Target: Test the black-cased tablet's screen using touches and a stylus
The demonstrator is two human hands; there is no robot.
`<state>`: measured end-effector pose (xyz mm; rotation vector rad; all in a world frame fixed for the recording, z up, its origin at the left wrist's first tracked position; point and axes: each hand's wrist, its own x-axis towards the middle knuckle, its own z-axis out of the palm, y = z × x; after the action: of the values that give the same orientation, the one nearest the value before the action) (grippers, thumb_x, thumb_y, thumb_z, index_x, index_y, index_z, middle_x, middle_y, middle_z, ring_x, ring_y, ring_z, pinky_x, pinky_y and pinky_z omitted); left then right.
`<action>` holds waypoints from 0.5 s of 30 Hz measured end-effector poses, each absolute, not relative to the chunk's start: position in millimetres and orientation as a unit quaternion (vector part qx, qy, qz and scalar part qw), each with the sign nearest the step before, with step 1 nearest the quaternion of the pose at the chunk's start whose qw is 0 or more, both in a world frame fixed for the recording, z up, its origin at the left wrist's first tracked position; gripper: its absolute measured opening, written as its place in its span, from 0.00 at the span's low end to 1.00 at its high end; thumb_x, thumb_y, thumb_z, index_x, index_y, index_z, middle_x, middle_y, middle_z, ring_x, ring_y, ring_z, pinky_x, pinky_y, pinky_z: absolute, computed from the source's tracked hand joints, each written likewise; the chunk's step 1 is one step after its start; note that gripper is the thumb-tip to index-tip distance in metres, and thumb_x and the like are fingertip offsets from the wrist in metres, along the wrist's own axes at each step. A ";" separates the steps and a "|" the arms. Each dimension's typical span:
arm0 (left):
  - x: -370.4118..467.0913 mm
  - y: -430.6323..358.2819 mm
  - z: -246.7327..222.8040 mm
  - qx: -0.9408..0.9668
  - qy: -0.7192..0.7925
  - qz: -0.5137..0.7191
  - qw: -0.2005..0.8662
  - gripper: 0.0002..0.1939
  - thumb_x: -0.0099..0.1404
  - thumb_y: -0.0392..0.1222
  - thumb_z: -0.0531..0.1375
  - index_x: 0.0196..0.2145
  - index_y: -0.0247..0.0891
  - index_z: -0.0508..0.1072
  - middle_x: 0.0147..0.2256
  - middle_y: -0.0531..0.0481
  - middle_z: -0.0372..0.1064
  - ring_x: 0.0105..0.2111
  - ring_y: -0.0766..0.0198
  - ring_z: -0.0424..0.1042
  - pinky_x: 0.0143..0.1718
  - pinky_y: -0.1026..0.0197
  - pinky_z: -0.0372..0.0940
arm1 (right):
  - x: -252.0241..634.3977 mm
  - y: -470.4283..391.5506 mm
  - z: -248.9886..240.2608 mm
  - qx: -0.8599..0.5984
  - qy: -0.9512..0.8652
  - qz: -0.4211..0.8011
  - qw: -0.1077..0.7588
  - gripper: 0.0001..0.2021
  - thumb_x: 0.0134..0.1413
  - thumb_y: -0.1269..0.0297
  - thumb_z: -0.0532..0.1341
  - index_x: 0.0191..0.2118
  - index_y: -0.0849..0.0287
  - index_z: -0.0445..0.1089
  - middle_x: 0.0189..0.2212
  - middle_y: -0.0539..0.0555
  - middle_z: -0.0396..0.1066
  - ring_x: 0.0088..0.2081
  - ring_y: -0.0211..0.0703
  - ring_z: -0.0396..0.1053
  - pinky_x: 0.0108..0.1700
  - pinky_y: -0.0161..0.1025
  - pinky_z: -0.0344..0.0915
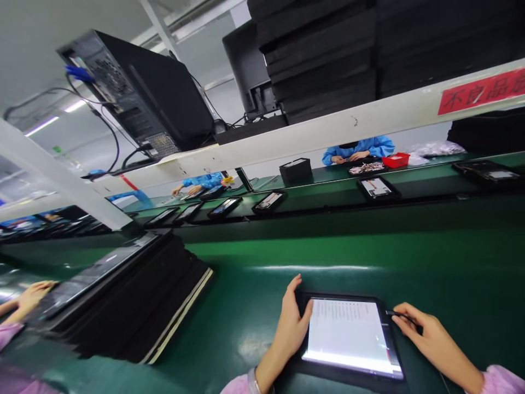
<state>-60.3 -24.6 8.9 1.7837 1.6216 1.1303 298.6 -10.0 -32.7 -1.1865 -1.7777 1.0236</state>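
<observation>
1. Green matting covers the workbench point(430, 257) where a lit tablet point(348, 336) lies flat, screen up, its long axis running away from the worker and tilted slightly leftward; lines of text run across the white screen.
2. The left hand point(291, 323) rests against the tablet's left edge, fingers together and extended, the thumb bearing on the frame near the top corner.
3. The right hand point(422, 334) sits at the tablet's right edge, fingers curled and pinching a thin dark cable end point(396, 314) beside the upper right corner; whether it is plugged in cannot be told.
4. A stack of black foam trays point(135, 306) topped by another screen stands on the bench to the left, well apart from the tablet, with a co-worker's hand point(33, 295) at its far side.
5. Beyond, further tablets point(268, 201) lie on the conveyor belt, and blue-sleeved workers point(359, 150) sit across it beneath a shelf bearing a computer tower point(139, 93).
</observation>
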 end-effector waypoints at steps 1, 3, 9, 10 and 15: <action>-50.4 -26.5 18.6 0.696 0.573 0.377 0.212 0.29 0.72 0.46 0.57 0.65 0.41 0.52 0.69 0.36 0.48 0.70 0.50 0.48 0.70 0.36 0.43 | 298.7 -9.4 -30.7 -0.462 -0.694 0.403 0.376 0.17 0.69 0.46 0.58 0.40 0.54 0.73 0.30 0.47 0.70 0.30 0.45 0.67 0.32 0.34 0.63; -24.9 -29.9 41.7 0.788 0.507 0.292 0.193 0.33 0.68 0.47 0.62 0.65 0.41 0.53 0.70 0.35 0.47 0.71 0.48 0.44 0.71 0.34 0.37 | 299.0 -8.3 -26.0 -0.460 -0.696 0.412 0.368 0.17 0.68 0.46 0.58 0.38 0.54 0.74 0.31 0.48 0.71 0.31 0.46 0.68 0.32 0.35 0.62; 53.8 -30.9 82.4 0.904 0.337 0.136 0.224 0.49 0.64 0.67 0.63 0.72 0.44 0.46 0.71 0.34 0.44 0.71 0.46 0.43 0.70 0.33 0.26 | 300.7 -7.9 -15.7 -0.432 -0.696 0.451 0.355 0.16 0.69 0.47 0.59 0.43 0.53 0.75 0.37 0.49 0.73 0.37 0.48 0.72 0.39 0.36 0.65; 61.4 -30.0 79.8 0.909 0.332 0.135 0.213 0.51 0.63 0.68 0.63 0.72 0.45 0.44 0.70 0.34 0.46 0.71 0.45 0.44 0.70 0.33 0.27 | 301.1 -8.4 -15.3 -0.423 -0.700 0.449 0.359 0.15 0.69 0.48 0.59 0.44 0.53 0.75 0.39 0.49 0.74 0.40 0.49 0.72 0.41 0.36 0.66; 75.5 -25.4 51.9 0.914 0.337 0.149 0.171 0.60 0.54 0.71 0.68 0.72 0.41 0.46 0.68 0.31 0.52 0.68 0.41 0.52 0.71 0.39 0.36 | 307.8 -7.1 -10.4 -0.401 -0.746 0.356 0.394 0.15 0.75 0.51 0.56 0.42 0.53 0.75 0.39 0.52 0.71 0.43 0.52 0.70 0.47 0.40 0.65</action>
<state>75.5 -25.4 51.9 2.5953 0.9582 0.4245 307.8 -7.1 -10.4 -1.0182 -1.8936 0.9038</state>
